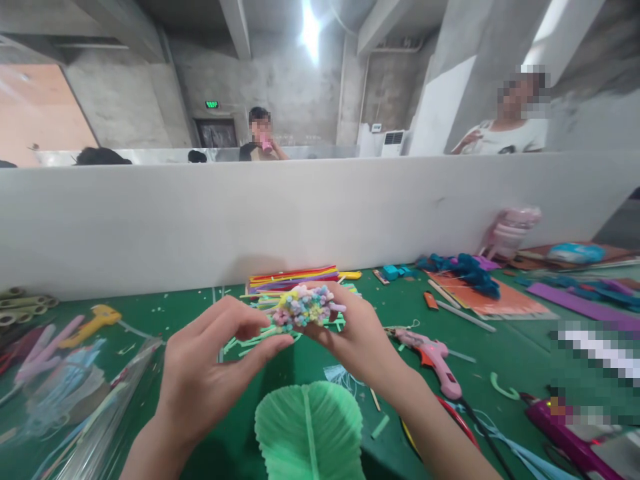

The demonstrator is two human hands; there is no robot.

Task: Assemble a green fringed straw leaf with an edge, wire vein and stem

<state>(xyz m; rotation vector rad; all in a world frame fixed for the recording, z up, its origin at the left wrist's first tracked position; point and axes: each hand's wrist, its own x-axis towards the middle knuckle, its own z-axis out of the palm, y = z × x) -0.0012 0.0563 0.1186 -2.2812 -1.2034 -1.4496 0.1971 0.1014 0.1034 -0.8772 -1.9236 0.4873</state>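
Observation:
A small bunch of pastel flowers in pink, blue, yellow and lilac, which look made of fuzzy pipe cleaners, is held up above the table. My right hand grips it from the right, thumb below and fingers behind. From the left, my left hand has its thumb and curled fingertips pinched at the bunch's left edge; exactly what lies between the tips is partly hidden. Below both hands, near me, a large ribbed green leaf stands close to the camera.
Behind the hands, green pipe-cleaner pieces and coloured strips lie on the green table. A pink glue gun is at right, a yellow one at left. A white partition runs across, with people beyond it.

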